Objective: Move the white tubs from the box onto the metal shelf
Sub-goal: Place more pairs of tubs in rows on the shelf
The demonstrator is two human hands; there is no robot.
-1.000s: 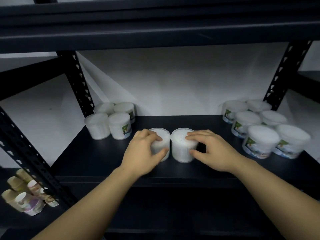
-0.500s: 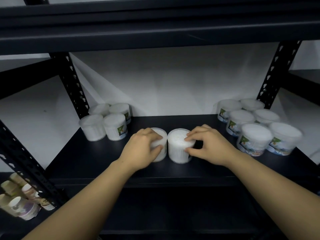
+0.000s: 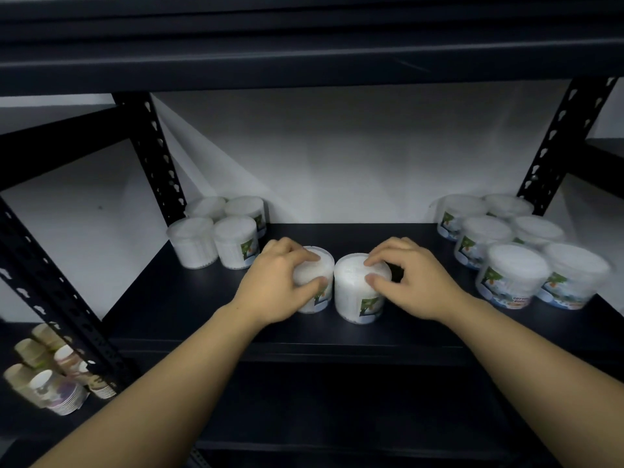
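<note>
Head view: a dark metal shelf board (image 3: 189, 298) seen from above and in front, with a white wall behind it and another dark shelf level close overhead.
Left cluster: four white round plastic tubs (image 3: 216, 231) stand upright in the back left corner, packed against each other beside the perforated black upright post (image 3: 152, 157).
Right cluster: six wider white round tubs with green-and-blue labels (image 3: 513, 251) stand upright in the back right corner, touching one another, next to the right perforated post (image 3: 567, 136).
Lower left: stacks of paper cups (image 3: 50, 376) lie on their sides on a lower level, partly hidden behind the slanted front post.
Obstructions: the open middle of the board between the two clusters holds only the two tubs under the hands; the upper shelf hangs low over the space.
Left tub: a small white cylindrical tub with a green label (image 3: 312, 285) stands upright near the front middle of the board, touching its neighbour.
Right tub: a matching white cylindrical tub (image 3: 358, 292) stands upright just to the right of it, its label facing the front.
Left hand (image 3: 277, 282): curled over the left tub, fingers across the lid, thumb pressed on the front wall, gripping it.
Right hand (image 3: 415, 282): half closed on the right tub, fingertips on the lid and thumb at the rim, grasping it from the right side.
Box: out of frame.
</note>
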